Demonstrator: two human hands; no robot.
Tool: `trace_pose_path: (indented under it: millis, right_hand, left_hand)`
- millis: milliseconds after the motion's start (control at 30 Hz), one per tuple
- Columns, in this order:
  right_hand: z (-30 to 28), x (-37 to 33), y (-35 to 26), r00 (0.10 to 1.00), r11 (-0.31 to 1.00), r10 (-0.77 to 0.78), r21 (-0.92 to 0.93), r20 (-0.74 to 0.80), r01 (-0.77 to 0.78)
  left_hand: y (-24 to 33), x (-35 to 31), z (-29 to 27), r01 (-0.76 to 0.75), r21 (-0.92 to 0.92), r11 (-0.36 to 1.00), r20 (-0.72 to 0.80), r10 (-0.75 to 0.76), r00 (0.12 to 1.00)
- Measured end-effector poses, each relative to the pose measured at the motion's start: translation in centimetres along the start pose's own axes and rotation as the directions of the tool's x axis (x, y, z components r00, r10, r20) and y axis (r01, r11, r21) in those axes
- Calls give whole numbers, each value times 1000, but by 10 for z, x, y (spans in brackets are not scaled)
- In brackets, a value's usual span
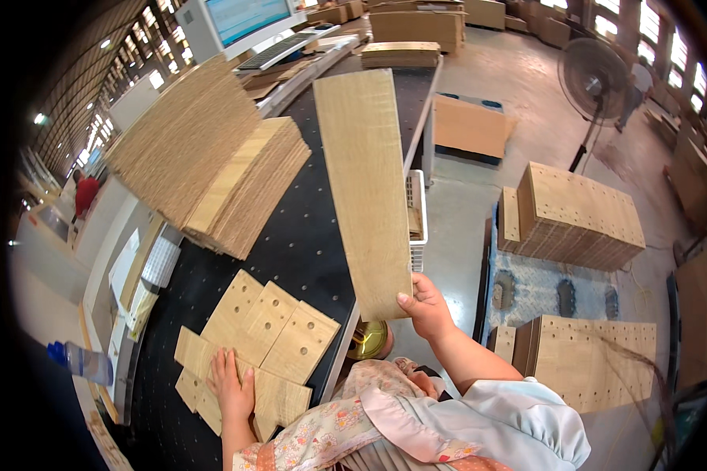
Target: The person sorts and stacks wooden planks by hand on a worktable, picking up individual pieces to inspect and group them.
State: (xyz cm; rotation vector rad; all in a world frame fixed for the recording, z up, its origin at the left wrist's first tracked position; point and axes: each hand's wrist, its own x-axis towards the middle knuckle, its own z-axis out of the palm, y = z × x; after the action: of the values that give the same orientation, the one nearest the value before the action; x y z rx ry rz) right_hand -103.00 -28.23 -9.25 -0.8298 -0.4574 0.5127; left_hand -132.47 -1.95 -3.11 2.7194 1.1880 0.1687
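My right hand (426, 308) grips the lower end of a long, pale wooden board (365, 188), thumb on its face. The board stands nearly upright over the right edge of the black table (283, 228). With fingers stretched out, my left hand (232, 383) lies flat on several overlapping wooden panels (247, 314) at the table's near end. Some of these panels have drilled holes. Beyond them, on the table's left side, rises a tall stack of boards (204, 149).
A monitor (243, 20) and keyboard (276, 49) stand at the far left. Drilled board stacks (581, 216) rest on a blue pallet (526, 294) to the right, near a standing fan (595, 78). A white basket (418, 255) sits beside the table. Left is a blue-capped bottle (82, 361).
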Motion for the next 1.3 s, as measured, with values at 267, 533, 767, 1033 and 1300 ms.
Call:
trace_pose_path:
  millis: [267, 533, 767, 1033, 1300]
  right_hand:
    - [-62, -13, 23, 941, 994, 40, 107, -336, -4]
    - [-99, -46, 89, 506, 900, 370, 167, -779, -402]
    - [-159, 60, 147, 602, 872, 453, 188, -658, -451]
    - [-110, 165, 63, 753, 963, 245, 65, -610, -260]
    - [36, 224, -5, 951, 929, -307, -227, -34, 291]
  left_hand:
    - [11, -2, -5, 33, 60, 998, 20, -35, 999]
    - [10, -5, -6, 48, 68, 996, 6, -49, 999]
    - [13, -1, -4, 17, 57, 998, -1, -17, 1000]
    - [3, -3, 0, 35, 42, 998, -22, -35, 999]
    - [9, -7, -10, 73, 27, 997, -16, -72, 997]
